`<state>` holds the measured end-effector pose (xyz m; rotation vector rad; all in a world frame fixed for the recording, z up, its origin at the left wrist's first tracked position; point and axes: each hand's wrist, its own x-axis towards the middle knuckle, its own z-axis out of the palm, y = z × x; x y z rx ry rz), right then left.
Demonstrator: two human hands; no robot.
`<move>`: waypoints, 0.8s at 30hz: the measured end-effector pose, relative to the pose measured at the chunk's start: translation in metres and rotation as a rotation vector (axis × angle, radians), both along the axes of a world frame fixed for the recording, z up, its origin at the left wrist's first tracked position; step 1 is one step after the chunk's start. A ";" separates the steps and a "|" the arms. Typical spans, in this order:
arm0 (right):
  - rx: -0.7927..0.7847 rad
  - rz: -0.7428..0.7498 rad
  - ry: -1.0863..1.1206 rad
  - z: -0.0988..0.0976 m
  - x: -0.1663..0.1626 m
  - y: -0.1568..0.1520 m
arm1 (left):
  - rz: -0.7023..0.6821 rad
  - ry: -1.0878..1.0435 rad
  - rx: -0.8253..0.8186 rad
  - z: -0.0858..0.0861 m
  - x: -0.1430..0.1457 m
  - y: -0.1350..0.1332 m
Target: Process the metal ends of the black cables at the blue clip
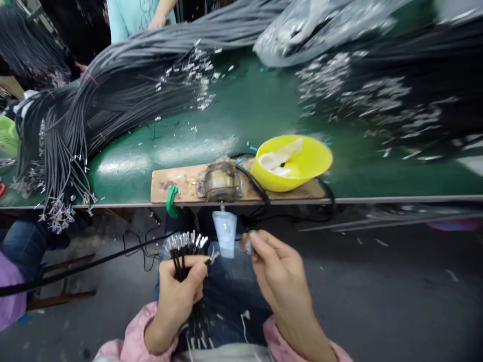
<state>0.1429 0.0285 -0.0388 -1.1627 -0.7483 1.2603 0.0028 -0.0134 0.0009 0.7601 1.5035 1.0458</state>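
My left hand is closed around a bunch of black cables whose stripped ends carry silvery tips. Between its thumb and forefinger one cable end with loose wires sticks out to the right. My right hand is pinched on a small brownish-grey lump that I cannot make out. Between the hands a pale blue tapered piece hangs from the shaft of a small motor. Neither hand touches the motor.
The motor sits on a wooden board with a green clamp and a yellow bowl. Bundled grey cables, a plastic bag and black cables lie on the green table. A person stands across it.
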 end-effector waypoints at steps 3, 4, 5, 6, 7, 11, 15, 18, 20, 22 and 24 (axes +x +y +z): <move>0.060 0.004 -0.098 0.001 -0.001 -0.010 | 0.004 -0.032 -0.062 -0.003 -0.003 0.005; 0.078 0.017 -0.130 0.004 -0.002 -0.012 | 0.014 -0.033 -0.072 -0.004 -0.004 0.006; 0.096 0.032 -0.167 0.007 -0.004 -0.014 | 0.028 -0.029 -0.076 -0.004 -0.004 0.007; 0.118 0.041 -0.208 0.010 -0.005 -0.016 | 0.041 -0.023 -0.079 -0.004 -0.004 0.007; 0.146 0.037 -0.250 0.014 -0.007 -0.017 | 0.052 -0.015 -0.080 -0.004 -0.004 0.007; 0.358 -0.042 -0.415 0.022 -0.015 -0.024 | -0.002 0.042 -0.034 -0.005 -0.002 0.003; 0.543 -0.027 -0.670 0.025 -0.022 -0.023 | -0.139 0.191 0.142 -0.006 -0.002 -0.002; 0.578 0.106 -0.692 0.028 -0.025 -0.018 | -0.209 0.286 0.193 -0.008 -0.001 -0.005; 0.575 0.151 -0.613 0.029 -0.026 -0.014 | -0.201 0.339 0.200 -0.011 0.000 -0.006; 0.541 0.128 -0.539 0.027 -0.027 -0.014 | -0.142 0.359 0.189 -0.016 0.001 -0.008; 0.488 0.082 -0.487 0.024 -0.028 -0.015 | -0.098 0.365 0.179 -0.020 0.001 -0.010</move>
